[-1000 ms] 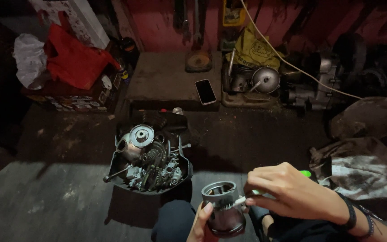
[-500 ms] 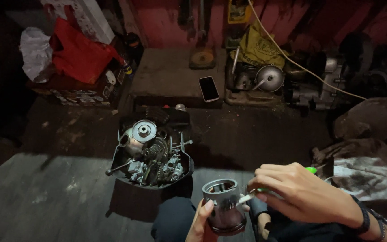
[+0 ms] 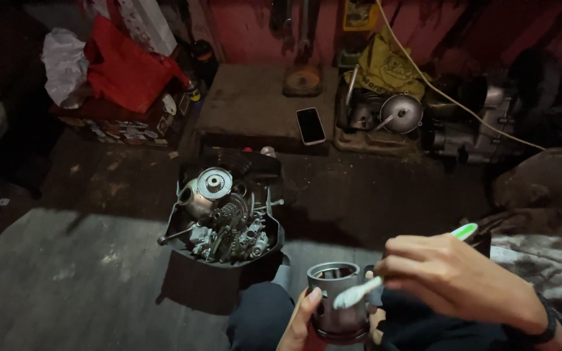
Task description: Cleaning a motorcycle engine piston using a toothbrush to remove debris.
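Metal cylinder [image 3: 337,300] in left hand [image 3: 302,321]; right hand [image 3: 453,278] holds one toothbrush [image 3: 395,270].

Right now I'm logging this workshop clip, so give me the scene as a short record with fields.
Left hand: left hand grips the metal cylinder from below, upright
Right hand: right hand holds a toothbrush, green handle end up, bristle end at the cylinder's rim
Ahead: black tray full of engine parts
Further back: phone on a slab, red bag
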